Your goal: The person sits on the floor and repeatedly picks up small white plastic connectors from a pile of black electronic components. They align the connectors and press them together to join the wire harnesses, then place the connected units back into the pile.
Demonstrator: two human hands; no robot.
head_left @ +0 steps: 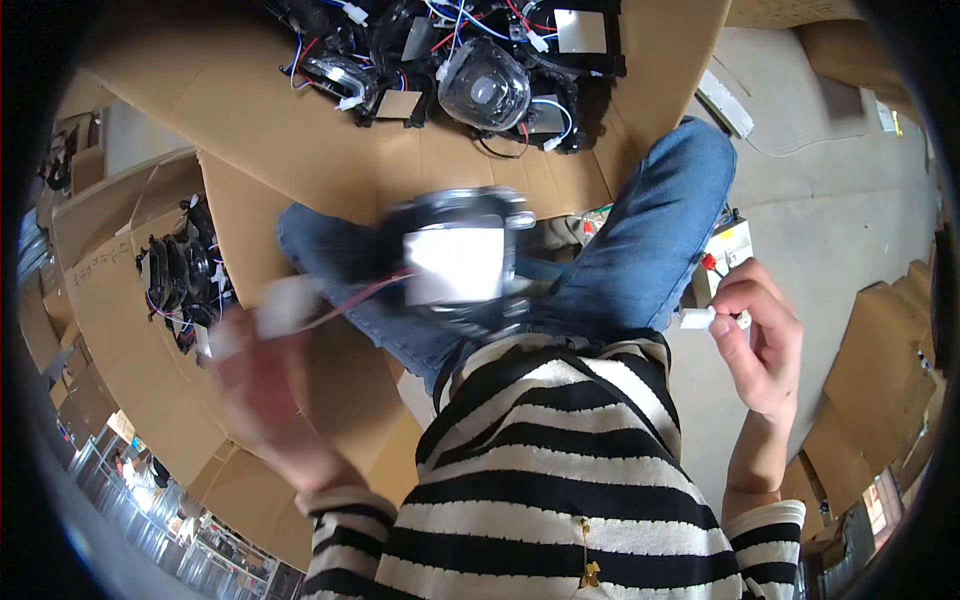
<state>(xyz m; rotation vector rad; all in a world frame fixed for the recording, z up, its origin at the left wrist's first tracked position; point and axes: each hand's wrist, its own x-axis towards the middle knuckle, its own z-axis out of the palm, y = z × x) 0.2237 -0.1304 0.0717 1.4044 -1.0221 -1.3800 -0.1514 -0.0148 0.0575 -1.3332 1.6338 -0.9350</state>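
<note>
A black lamp unit (515,270) with a clear lens edge and a bright white panel (455,265) is over my lap, smeared by motion. Red and pale wires (365,293) stretch from it toward my left hand (265,375). That hand is blurred too, with a whitish shape (288,303) at its fingertips, and its grip cannot be made out. Off to the right, my right hand (762,345) pinches a small white plug (697,318) between thumb and fingers. Just above this hand is a red connector (710,262) beside a pale metal box (733,245).
An open cardboard box (420,165) in front of me holds several lamp units (485,85) with loose wires and white plugs. More lamp units (185,270) lie in a carton at the left. A pale bar (725,103) with a thin cable lies on the grey floor (830,200).
</note>
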